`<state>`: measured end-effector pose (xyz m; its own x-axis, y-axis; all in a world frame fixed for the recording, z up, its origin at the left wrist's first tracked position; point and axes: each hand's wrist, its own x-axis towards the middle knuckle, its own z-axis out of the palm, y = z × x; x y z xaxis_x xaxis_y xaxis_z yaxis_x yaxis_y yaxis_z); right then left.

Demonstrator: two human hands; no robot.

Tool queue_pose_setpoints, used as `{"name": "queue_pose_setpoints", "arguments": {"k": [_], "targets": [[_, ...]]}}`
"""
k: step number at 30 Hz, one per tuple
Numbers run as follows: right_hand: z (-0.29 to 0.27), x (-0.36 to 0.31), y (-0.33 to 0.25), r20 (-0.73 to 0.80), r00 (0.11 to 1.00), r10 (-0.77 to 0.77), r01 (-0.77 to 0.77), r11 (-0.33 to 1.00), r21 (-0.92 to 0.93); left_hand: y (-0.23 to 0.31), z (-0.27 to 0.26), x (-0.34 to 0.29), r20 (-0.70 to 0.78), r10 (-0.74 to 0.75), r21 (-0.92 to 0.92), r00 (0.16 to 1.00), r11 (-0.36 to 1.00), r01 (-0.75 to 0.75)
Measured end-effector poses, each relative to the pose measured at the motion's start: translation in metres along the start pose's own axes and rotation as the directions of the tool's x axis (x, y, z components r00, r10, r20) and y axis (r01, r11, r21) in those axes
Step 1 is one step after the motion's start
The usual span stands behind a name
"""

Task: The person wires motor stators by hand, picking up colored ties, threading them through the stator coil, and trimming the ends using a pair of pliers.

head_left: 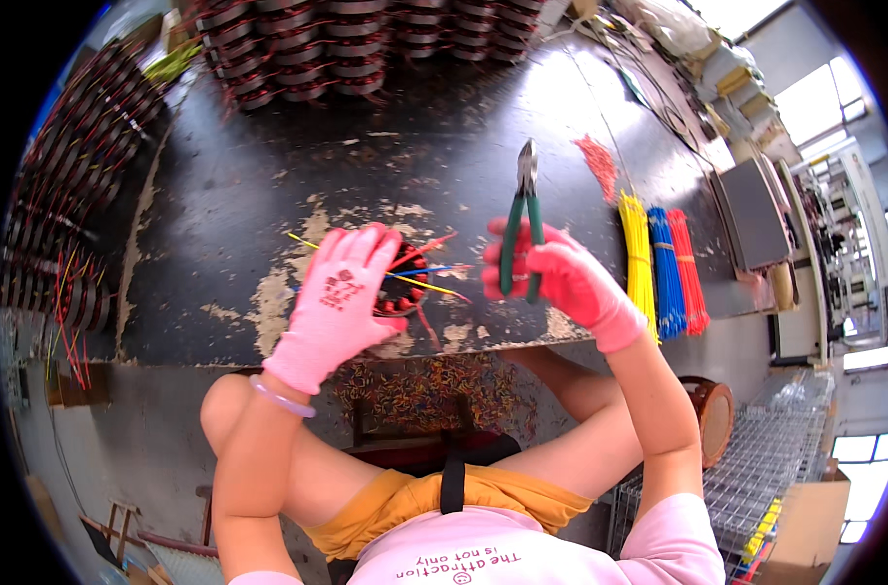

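My left hand (338, 297), in a pink glove, lies over a wound motor stator (412, 261) near the front edge of the table, its fingers and thumb against the ring. Red windings show along the stator's right side, while the glove covers its left part. Red, blue and yellow lead wires stick out of it to the right, and one yellow end pokes out past my left fingers. To the right, my right hand (572, 278), also gloved in pink, grips green-handled cutting pliers (528, 175) above the tabletop. Their jaws point away from me and look closed.
The dark, worn table (239, 175) carries stacked stators (297, 49) at the back and more stators (83, 166) at the left. Yellow (637, 263), blue (665, 273) and red wire bundles (690, 273) lie right, near a small red pile (598, 164). Wire scraps (434, 390) litter the floor.
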<state>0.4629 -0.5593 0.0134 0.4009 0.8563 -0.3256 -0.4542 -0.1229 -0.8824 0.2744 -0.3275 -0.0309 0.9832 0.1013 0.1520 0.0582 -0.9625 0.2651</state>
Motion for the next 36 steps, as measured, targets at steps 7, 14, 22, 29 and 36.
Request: {"name": "queue_pose_setpoints", "arguments": {"k": [7,14,22,29,36], "targets": [[-0.026,-0.05,0.037,-0.018,0.94,0.341,-0.334,0.93,0.151,-0.006,-0.01,0.016,0.076,0.061,-0.101,0.995,0.994,-0.053],[-0.017,-0.031,0.043,0.036,0.918,0.396,-0.391,0.915,-0.096,-0.008,-0.011,0.018,0.075,0.083,-0.127,0.994,0.989,-0.073],[-0.013,-0.027,0.043,-0.013,0.916,0.4,-0.397,0.904,-0.161,-0.007,-0.012,0.017,0.059,0.082,-0.156,0.995,0.985,-0.072],[-0.009,-0.025,0.042,-0.037,0.917,0.397,-0.396,0.896,-0.2,-0.009,-0.009,0.017,0.044,0.094,-0.146,0.995,0.986,-0.086],[-0.002,-0.019,0.037,-0.065,0.917,0.395,-0.4,0.904,-0.154,-0.01,-0.009,0.016,0.045,0.086,-0.151,0.995,0.986,-0.078]]}}
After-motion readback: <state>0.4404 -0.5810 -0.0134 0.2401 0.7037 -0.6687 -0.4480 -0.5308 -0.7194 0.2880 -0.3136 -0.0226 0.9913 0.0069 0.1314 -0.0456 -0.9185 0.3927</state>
